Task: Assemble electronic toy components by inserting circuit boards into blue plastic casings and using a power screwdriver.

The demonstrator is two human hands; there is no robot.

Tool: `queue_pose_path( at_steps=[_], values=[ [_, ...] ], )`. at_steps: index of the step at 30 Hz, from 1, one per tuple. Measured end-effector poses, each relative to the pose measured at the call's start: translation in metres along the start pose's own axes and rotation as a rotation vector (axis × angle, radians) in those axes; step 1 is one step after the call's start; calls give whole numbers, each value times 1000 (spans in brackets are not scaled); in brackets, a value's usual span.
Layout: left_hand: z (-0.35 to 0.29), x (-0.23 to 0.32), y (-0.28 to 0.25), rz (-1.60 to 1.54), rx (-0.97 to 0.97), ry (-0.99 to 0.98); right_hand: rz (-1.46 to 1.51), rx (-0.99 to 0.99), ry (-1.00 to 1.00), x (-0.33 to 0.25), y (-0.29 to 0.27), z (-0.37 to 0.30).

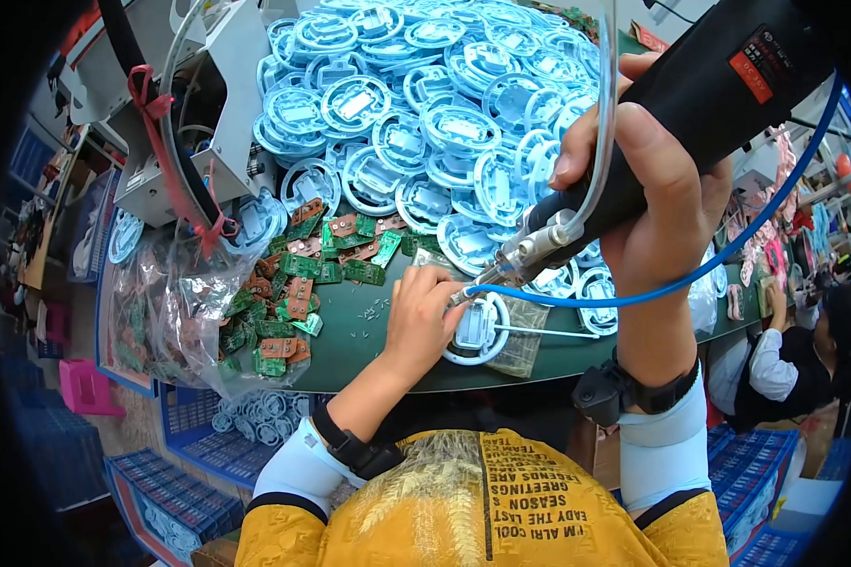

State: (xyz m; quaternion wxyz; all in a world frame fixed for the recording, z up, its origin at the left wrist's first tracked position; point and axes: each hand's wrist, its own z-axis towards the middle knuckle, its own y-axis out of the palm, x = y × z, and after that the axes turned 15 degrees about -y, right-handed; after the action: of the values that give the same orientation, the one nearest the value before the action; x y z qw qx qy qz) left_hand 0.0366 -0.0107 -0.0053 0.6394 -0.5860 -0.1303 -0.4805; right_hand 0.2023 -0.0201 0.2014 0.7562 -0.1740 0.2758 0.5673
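My right hand (648,165) grips a black electric screwdriver (690,104), its metal tip pointing down-left at a white round plastic part (477,331) on the green table (378,354). A blue hose (690,279) and a clear tube run from the tool's nose. My left hand (424,312) rests on the left side of that round part, fingers pressed on it beside the tool tip. A clear plastic bag (529,345) lies under the part's right side.
A big heap of light-blue round housings (425,113) fills the table's far side. Small green and brown circuit boards (298,293) spill from a clear bag at the left. A grey machine (194,104) stands far left. Blue crates (255,420) sit below the table. Another person (804,359) sits at the right.
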Motion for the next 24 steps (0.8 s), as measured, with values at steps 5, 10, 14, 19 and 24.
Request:
queue_pose_path(
  at_steps=[5, 10, 14, 19, 24],
  values=[
    [-1, -2, -2, 25, 17, 18, 22, 15, 3, 0, 4, -2],
    [-13, -1, -22, 96, -65, 55, -12, 37, -2, 10, 7, -9],
    [-23, -5, -25, 173, -132, 123, 7, 54, 8, 15, 10, -10],
    [-25, -10, -22, 190, -164, 113, 17, 34, 8, 23, 13, -12],
    [-25, -10, -22, 186, -166, 113, 95, 68, 24, 35, 11, -15]
  ],
)
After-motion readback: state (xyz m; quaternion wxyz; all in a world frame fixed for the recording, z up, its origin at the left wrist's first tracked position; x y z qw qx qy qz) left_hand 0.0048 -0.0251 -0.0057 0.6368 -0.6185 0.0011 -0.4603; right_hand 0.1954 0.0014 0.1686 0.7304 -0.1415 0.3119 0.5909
